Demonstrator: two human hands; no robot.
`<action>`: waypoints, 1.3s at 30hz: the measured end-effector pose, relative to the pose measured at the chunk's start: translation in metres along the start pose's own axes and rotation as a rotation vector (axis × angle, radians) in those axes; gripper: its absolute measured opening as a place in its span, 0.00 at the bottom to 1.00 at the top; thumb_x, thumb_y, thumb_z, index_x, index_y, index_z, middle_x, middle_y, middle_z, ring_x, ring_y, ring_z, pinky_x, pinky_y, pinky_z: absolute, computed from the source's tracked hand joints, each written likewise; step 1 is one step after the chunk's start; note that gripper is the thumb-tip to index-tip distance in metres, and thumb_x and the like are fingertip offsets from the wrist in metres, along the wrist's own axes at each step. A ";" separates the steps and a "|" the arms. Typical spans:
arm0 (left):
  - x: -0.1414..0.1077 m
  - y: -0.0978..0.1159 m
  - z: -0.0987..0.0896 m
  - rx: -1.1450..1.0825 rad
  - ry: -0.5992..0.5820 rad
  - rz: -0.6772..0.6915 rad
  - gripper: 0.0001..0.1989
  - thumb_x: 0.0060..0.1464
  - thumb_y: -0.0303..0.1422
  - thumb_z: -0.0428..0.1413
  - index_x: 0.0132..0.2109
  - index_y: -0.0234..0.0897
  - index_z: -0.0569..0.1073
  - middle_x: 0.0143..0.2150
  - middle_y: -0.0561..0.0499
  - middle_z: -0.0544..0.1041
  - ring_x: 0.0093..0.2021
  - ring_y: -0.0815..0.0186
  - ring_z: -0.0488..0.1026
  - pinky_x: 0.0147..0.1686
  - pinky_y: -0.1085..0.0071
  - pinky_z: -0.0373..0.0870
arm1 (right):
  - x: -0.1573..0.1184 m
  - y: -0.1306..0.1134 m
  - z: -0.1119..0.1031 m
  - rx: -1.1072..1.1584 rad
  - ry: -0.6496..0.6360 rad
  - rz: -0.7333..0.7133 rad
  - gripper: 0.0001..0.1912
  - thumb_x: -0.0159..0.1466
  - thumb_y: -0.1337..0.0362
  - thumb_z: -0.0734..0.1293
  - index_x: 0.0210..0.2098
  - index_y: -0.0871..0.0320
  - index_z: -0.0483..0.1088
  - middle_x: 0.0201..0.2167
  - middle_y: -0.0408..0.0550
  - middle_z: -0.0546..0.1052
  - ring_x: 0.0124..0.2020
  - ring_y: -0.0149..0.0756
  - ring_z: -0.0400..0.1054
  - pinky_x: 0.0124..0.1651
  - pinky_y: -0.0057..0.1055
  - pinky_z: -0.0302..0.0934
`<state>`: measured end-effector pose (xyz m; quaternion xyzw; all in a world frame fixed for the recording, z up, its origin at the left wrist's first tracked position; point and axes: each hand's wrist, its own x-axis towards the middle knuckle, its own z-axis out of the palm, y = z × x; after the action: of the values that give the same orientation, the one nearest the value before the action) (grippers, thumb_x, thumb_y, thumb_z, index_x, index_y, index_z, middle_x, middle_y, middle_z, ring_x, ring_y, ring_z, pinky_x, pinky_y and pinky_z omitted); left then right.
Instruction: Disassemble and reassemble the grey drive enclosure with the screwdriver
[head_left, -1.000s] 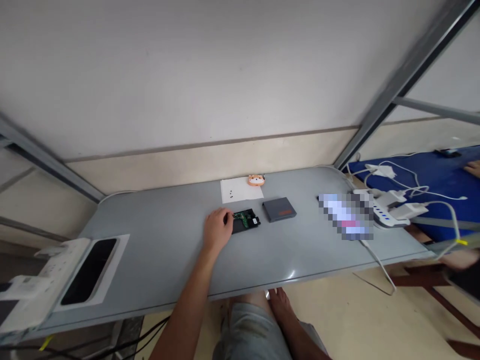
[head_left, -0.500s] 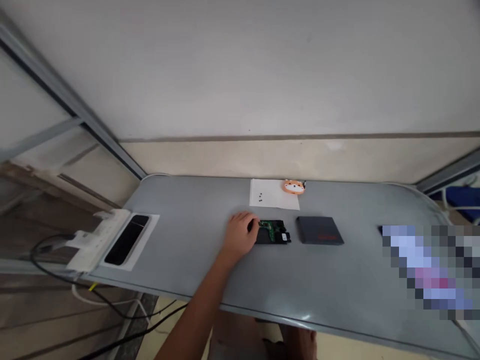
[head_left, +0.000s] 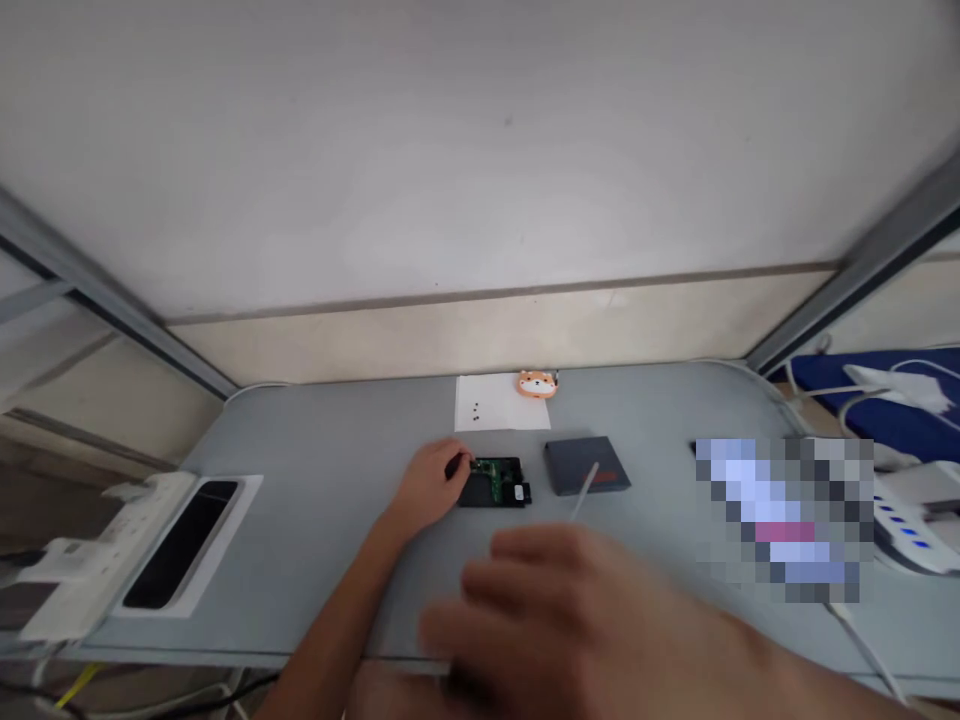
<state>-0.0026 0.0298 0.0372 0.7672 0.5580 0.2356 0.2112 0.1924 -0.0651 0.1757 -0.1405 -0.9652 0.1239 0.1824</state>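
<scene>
My left hand (head_left: 431,480) is closed at the left end of a black casing (head_left: 472,492), its fingertips near the upper left corner. Inside the casing shows a green circuit board (head_left: 495,478). Close to the camera, my right hand (head_left: 547,610) is curled and smeared by motion. A thin pale rod (head_left: 585,492) sticks out beyond its knuckles, like a screwdriver shaft; a dark end shows under the fingers. Right of the casing lies a dark grey flat cover (head_left: 585,462) with red marking. Several tiny dark screws (head_left: 476,411) rest on white paper (head_left: 495,390) behind.
An orange animal-faced case (head_left: 537,384) stands on the paper's right side. On the left are a phone (head_left: 184,545) and a white power strip (head_left: 112,560). A pixelated device (head_left: 784,520) and a white charging hub (head_left: 915,515) are at right. A wall backs the grey desk (head_left: 315,430).
My right hand has come into view at the front with the thin rod. The camera has turned right, so the desk things appear further left. My left hand stays at the casing.
</scene>
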 end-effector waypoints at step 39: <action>0.025 0.010 0.007 0.090 -0.091 0.145 0.08 0.60 0.26 0.50 0.36 0.41 0.72 0.33 0.51 0.78 0.35 0.61 0.75 0.41 0.66 0.71 | -0.068 0.113 0.041 0.078 -0.213 0.738 0.32 0.65 0.67 0.71 0.67 0.40 0.71 0.72 0.47 0.69 0.47 0.47 0.82 0.50 0.44 0.76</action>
<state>0.0160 0.0506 0.0401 0.8242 0.5008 0.1897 0.1842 0.2626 0.0109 0.0848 -0.4579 -0.8578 0.2316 0.0294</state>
